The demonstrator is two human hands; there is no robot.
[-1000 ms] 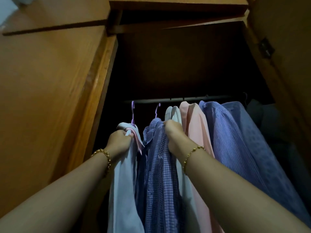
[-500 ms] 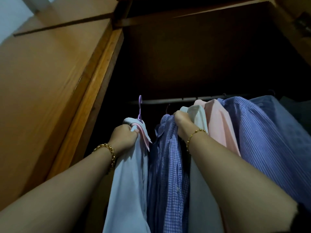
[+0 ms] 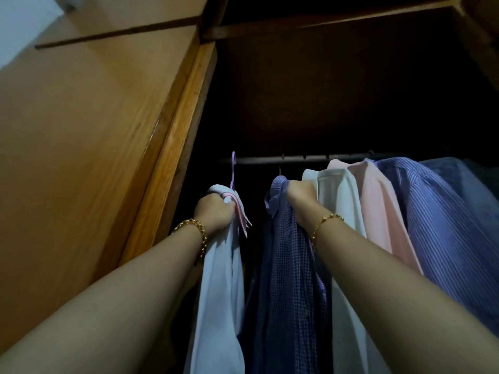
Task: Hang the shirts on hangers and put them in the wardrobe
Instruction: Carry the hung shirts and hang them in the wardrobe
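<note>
My left hand (image 3: 214, 211) grips the collar of a pale blue shirt (image 3: 220, 292) on a purple hanger (image 3: 233, 168), whose hook reaches the left end of the dark wardrobe rail (image 3: 297, 158). My right hand (image 3: 301, 197) grips the collar of a blue checked shirt (image 3: 289, 279) hanging to the right of it. A dark gap separates the two shirts at the top. To the right hang a white shirt (image 3: 341, 211), a pink shirt (image 3: 378, 201) and a blue striped shirt (image 3: 442, 225).
The wooden wardrobe side panel (image 3: 89, 163) stands close on the left of my left arm. A dark blue garment (image 3: 467, 179) hangs at the far right. The wardrobe's back is dark above the rail, under a wooden top frame (image 3: 324, 22).
The view has tilted up and moved closer. My left hand has lifted the pale blue shirt so its purple hook rises to the rail, and the gap to the checked shirt has widened.
</note>
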